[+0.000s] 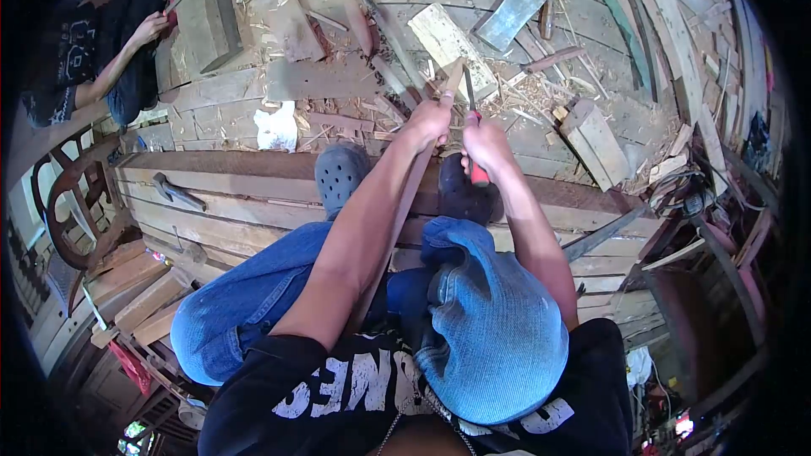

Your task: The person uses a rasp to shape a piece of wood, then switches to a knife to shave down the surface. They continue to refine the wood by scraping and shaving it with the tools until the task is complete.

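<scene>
My left hand (429, 122) is closed round a long narrow wooden piece (405, 203), which runs from near my lap up to a pointed tip. In my right hand (486, 148) is a tool with a red handle (479, 175), its dark thin blade lying along the right side of the wooden tip. Both hands are close together above my shoes. Beneath the tip lies a pale wood block (443, 38) on the planks.
A grey sharpening-stone-like slab (511, 15) and a wood block (594, 142) lie to the right, among shavings. A hammer-like tool (179, 192) rests on the left planks. Another person's hand (150, 28) is at the upper left, beside a thick beam (205, 13).
</scene>
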A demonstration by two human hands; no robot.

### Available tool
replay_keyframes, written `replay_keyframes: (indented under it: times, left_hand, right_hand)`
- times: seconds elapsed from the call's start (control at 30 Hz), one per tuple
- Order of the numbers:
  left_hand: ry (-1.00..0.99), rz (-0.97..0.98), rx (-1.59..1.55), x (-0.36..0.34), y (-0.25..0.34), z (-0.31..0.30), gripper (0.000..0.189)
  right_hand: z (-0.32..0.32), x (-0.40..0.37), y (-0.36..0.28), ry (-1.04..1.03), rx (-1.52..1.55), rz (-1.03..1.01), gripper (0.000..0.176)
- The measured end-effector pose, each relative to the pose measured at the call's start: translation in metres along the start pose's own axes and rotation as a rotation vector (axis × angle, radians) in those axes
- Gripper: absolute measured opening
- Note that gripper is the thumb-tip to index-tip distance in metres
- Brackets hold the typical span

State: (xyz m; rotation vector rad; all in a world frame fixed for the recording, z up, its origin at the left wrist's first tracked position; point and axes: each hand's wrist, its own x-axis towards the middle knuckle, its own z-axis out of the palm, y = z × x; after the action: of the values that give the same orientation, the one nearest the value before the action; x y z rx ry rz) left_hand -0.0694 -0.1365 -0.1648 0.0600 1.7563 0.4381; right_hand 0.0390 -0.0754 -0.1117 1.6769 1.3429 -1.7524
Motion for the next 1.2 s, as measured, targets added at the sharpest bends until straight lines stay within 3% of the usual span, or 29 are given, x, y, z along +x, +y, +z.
replay_keyframes:
  times: [0.6,0.8,1.2]
  left_hand:
    - [-0.037,-0.02,-0.138,-0.01,0.005,-0.002,0.06]
    - [-0.033,0.001,-0.093,0.003,-0.007,0.002,0.061]
    - [0.019,0.0,-0.041,-0.004,0.003,-0.001,0.063]
  right_hand:
    - [0.011,0.001,-0.008,0.03,-0.047,-0.089,0.046]
    - [0.007,0.001,-0.001,0.011,-0.055,-0.038,0.047]
    - [0.01,0.013,-0.011,0.033,-0.178,-0.155,0.045]
